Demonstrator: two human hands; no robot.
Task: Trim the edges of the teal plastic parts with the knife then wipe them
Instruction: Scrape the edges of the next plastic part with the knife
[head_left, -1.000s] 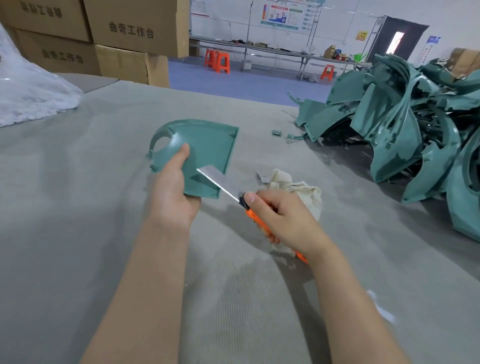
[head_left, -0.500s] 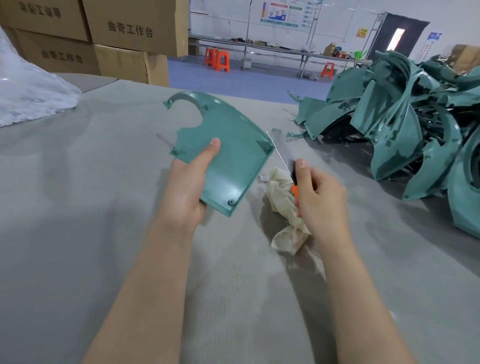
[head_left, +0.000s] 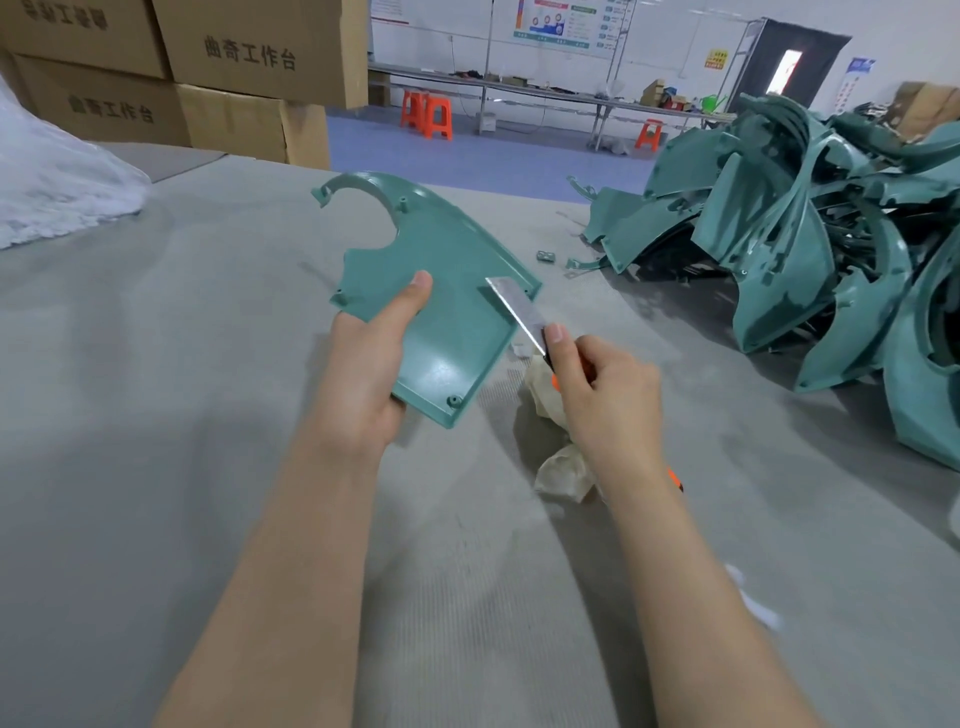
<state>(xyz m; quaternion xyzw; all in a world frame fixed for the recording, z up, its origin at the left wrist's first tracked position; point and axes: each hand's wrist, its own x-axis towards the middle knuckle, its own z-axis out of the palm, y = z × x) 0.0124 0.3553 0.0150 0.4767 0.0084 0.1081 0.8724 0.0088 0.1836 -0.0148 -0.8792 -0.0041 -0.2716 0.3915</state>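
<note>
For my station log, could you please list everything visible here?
table: one, grey, under everything
teal part: one, teal, held above the table
parts pile: many, teal, right
knife: one, orange handle, blade at teal part's right edge
cloth: one, beige, beneath right-hand grip
boxes: several, brown, far left
plastic bag: one, white, left edge
stools: about three, orange, background
left-hand grip: one, bare, holds teal part
right-hand grip: one, bare, holds knife
</note>
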